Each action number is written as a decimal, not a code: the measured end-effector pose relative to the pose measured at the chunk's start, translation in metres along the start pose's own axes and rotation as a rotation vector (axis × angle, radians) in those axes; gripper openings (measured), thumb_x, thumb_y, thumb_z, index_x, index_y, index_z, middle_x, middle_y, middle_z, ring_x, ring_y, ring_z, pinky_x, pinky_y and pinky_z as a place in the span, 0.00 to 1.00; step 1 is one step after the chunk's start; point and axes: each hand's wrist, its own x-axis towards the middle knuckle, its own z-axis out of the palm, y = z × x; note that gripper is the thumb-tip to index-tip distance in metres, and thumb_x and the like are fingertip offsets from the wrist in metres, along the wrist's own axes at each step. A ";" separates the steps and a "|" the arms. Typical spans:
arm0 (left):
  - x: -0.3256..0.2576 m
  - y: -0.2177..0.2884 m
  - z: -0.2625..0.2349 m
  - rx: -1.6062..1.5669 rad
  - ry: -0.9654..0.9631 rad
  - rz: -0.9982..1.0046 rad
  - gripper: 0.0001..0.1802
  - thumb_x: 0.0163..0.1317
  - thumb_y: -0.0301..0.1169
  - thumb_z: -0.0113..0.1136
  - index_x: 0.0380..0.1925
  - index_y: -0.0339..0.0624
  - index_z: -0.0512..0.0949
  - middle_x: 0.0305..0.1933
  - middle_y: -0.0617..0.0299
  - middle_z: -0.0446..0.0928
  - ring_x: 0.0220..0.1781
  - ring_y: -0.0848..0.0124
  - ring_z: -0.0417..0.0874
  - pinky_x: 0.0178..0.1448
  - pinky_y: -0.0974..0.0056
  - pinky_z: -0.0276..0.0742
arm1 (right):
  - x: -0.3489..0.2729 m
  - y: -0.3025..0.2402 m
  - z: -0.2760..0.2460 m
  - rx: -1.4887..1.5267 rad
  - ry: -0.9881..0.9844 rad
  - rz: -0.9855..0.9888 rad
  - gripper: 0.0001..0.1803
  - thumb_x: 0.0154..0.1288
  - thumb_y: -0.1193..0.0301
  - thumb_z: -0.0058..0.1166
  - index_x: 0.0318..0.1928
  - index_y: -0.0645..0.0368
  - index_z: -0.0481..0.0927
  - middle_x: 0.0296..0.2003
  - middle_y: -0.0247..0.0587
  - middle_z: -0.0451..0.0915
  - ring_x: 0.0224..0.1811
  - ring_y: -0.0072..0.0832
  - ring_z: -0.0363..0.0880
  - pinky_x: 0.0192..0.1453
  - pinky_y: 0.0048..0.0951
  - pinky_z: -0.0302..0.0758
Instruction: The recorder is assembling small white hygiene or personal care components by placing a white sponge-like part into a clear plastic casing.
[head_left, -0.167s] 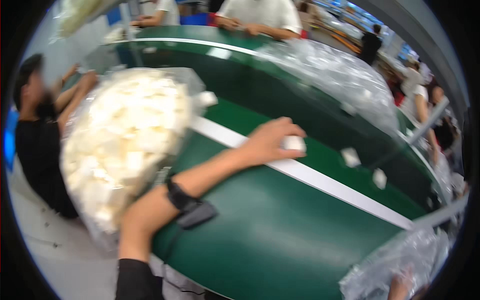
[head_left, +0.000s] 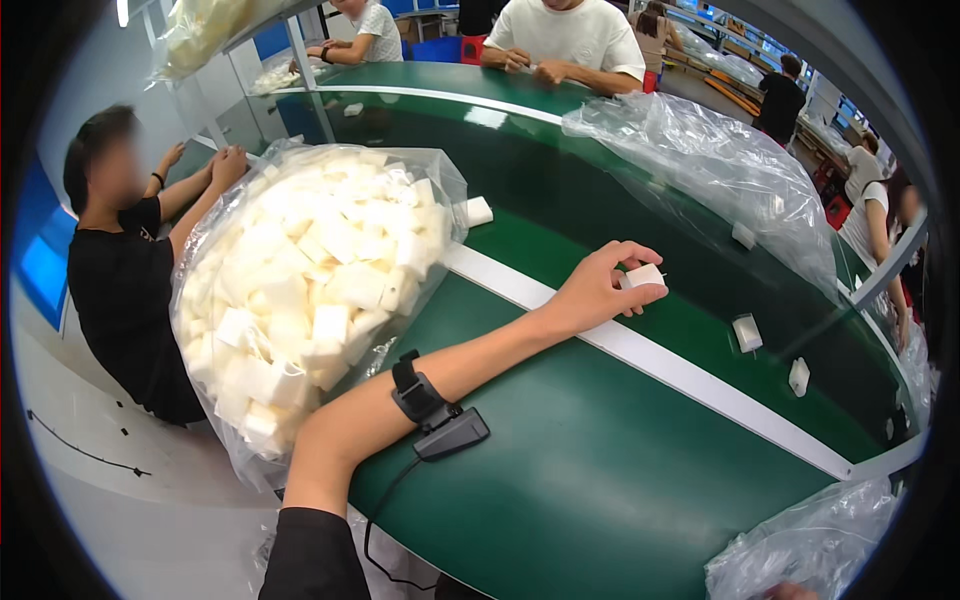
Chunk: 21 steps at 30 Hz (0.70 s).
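clear bag of white blocks [head_left: 310, 290] left, crumpled clear bag [head_left: 720, 170] right

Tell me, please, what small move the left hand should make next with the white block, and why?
Probably lower the block onto the green belt and let go. The left hand pinches it in its fingers just above the belt, past the white stripe, and two similar blocks already lie singly on the belt further right.

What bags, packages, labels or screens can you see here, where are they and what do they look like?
Full bag: left of the left hand, clear plastic, bulging with white blocks.
Crumpled bag: far side of the green belt, clear, mostly empty.
Third bag: lower right edge, clear, crumpled.
Labels or screens: none readable as such.
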 end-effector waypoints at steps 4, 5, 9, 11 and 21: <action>-0.002 -0.001 -0.013 -0.104 0.029 -0.077 0.29 0.61 0.31 0.72 0.61 0.38 0.75 0.46 0.62 0.77 0.37 0.78 0.78 0.40 0.71 0.74 | 0.021 -0.078 -0.054 0.306 -0.040 -0.339 0.14 0.61 0.69 0.64 0.45 0.59 0.80 0.38 0.61 0.79 0.34 0.56 0.80 0.42 0.53 0.76; 0.002 -0.002 -0.010 -0.121 0.001 -0.093 0.30 0.61 0.30 0.73 0.62 0.40 0.75 0.47 0.61 0.77 0.37 0.78 0.78 0.42 0.71 0.75 | 0.024 -0.088 -0.063 0.313 -0.025 -0.328 0.14 0.61 0.69 0.64 0.45 0.59 0.80 0.38 0.61 0.79 0.34 0.56 0.80 0.42 0.53 0.76; 0.005 -0.007 -0.005 -0.166 -0.033 0.021 0.30 0.60 0.26 0.71 0.63 0.44 0.75 0.47 0.60 0.77 0.38 0.77 0.80 0.44 0.71 0.78 | 0.094 -0.123 -0.082 0.240 0.119 -0.486 0.19 0.64 0.75 0.59 0.55 0.62 0.75 0.47 0.44 0.68 0.43 0.32 0.79 0.48 0.36 0.77; 0.003 -0.003 -0.011 -0.282 -0.068 -0.106 0.30 0.61 0.20 0.68 0.65 0.47 0.74 0.47 0.59 0.76 0.39 0.75 0.82 0.44 0.71 0.81 | 0.146 -0.144 -0.093 0.395 0.079 -0.551 0.20 0.67 0.72 0.57 0.58 0.63 0.74 0.49 0.48 0.71 0.41 0.36 0.78 0.50 0.33 0.78; 0.002 0.000 0.006 -0.272 -0.136 -0.094 0.20 0.70 0.27 0.61 0.62 0.40 0.75 0.46 0.56 0.80 0.37 0.72 0.87 0.40 0.71 0.84 | 0.309 -0.143 -0.033 1.445 0.480 -0.566 0.18 0.69 0.73 0.57 0.58 0.57 0.73 0.39 0.31 0.74 0.21 0.10 0.68 0.19 0.14 0.59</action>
